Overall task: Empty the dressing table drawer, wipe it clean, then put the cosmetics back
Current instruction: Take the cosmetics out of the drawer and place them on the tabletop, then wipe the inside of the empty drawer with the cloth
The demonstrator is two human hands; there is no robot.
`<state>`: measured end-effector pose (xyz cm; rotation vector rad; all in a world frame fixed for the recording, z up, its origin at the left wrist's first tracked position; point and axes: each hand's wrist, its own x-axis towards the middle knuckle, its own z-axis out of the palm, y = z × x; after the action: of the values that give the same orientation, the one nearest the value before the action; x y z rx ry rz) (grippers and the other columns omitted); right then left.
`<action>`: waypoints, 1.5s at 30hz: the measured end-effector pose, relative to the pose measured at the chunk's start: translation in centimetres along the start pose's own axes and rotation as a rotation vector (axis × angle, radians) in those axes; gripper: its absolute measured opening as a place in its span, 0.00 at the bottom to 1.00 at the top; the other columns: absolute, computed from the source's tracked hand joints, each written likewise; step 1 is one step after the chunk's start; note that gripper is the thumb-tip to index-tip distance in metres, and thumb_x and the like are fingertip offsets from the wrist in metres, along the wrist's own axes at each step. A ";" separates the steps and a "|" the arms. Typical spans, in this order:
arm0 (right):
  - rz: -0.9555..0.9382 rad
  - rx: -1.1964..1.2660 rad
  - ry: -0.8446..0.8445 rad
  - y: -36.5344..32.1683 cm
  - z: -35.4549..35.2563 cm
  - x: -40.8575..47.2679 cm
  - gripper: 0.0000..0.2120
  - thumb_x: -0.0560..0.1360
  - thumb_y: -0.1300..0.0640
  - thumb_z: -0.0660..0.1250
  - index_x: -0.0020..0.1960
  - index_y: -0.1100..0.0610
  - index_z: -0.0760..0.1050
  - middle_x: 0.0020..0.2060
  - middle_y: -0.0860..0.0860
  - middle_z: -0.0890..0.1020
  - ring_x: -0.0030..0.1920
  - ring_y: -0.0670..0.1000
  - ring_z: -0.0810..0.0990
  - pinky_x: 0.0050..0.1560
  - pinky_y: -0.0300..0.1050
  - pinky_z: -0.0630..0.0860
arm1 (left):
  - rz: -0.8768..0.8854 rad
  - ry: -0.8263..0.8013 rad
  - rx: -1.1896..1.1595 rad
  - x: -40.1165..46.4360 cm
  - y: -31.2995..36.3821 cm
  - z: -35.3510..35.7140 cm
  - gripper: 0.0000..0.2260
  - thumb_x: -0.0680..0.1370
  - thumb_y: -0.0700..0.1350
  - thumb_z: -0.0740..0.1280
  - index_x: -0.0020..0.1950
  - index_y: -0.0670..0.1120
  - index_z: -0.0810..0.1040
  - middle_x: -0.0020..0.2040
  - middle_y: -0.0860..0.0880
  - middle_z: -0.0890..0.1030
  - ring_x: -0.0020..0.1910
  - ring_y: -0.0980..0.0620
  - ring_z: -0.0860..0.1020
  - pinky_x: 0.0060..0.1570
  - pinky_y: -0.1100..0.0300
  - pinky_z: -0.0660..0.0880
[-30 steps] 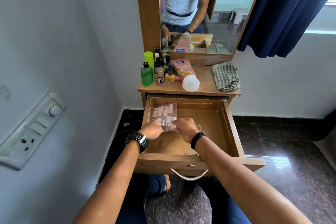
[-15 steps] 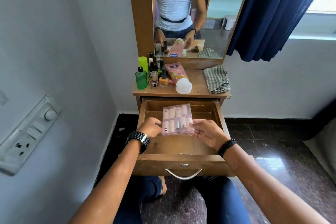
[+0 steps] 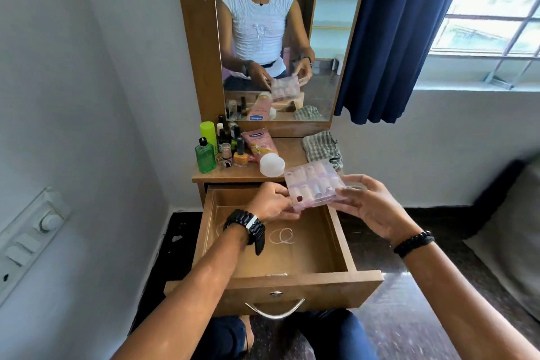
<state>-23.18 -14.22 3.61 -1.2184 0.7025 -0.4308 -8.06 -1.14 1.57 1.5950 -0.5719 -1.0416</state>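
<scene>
Head view: clear pink plastic case of small bottles (image 3: 314, 185) held above the open wooden drawer (image 3: 274, 245), near its back right corner. Left hand (image 3: 270, 203) pinched on the near left edge, right hand (image 3: 366, 203) curled under the right side. Thin hair bands (image 3: 281, 235) left on the drawer floor. Emptying step, apparently. Next: free spot needed on the crowded tabletop (image 3: 292, 152) beside the checked cloth (image 3: 321, 146).

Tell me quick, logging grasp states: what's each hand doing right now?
Left hand: closed on the left edge of the clear pink case.
Right hand: closed on the case's right edge.
</scene>
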 end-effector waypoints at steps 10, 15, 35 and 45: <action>0.020 0.125 0.145 -2.6 1.2 7.9 0.21 0.74 0.76 0.59 0.66 0.68 0.65 0.57 0.65 0.75 0.54 0.61 0.77 0.57 0.53 0.75 | 0.183 0.257 0.023 5.8 1.6 1.4 0.16 0.74 0.34 0.66 0.60 0.44 0.69 0.57 0.43 0.78 0.57 0.43 0.78 0.59 0.45 0.75; -0.012 0.051 0.208 -2.9 2.9 11.3 0.13 0.75 0.75 0.57 0.57 0.64 0.70 0.40 0.57 0.77 0.41 0.53 0.78 0.54 0.50 0.75 | 0.197 0.248 0.167 7.4 1.4 2.0 0.22 0.75 0.39 0.66 0.68 0.45 0.65 0.61 0.48 0.74 0.60 0.50 0.74 0.63 0.53 0.71; -0.103 -0.779 0.309 -0.8 3.8 18.2 0.03 0.68 0.67 0.65 0.40 0.61 0.77 0.37 0.58 0.80 0.40 0.56 0.78 0.38 0.45 0.74 | 0.164 0.246 0.187 11.2 -0.6 3.5 0.30 0.77 0.39 0.63 0.75 0.45 0.52 0.72 0.42 0.64 0.70 0.45 0.66 0.66 0.50 0.69; -0.237 -0.824 0.483 -2.0 0.3 17.2 0.12 0.71 0.65 0.63 0.52 0.59 0.79 0.52 0.56 0.81 0.54 0.54 0.77 0.53 0.42 0.73 | 0.201 0.287 0.332 10.9 -0.7 4.1 0.26 0.77 0.39 0.62 0.74 0.44 0.58 0.72 0.43 0.65 0.70 0.47 0.66 0.67 0.52 0.67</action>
<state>-10.52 -25.73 1.17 -2.0179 1.2215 -0.6768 -6.23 -11.86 -2.75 1.8909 -0.7161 -0.5741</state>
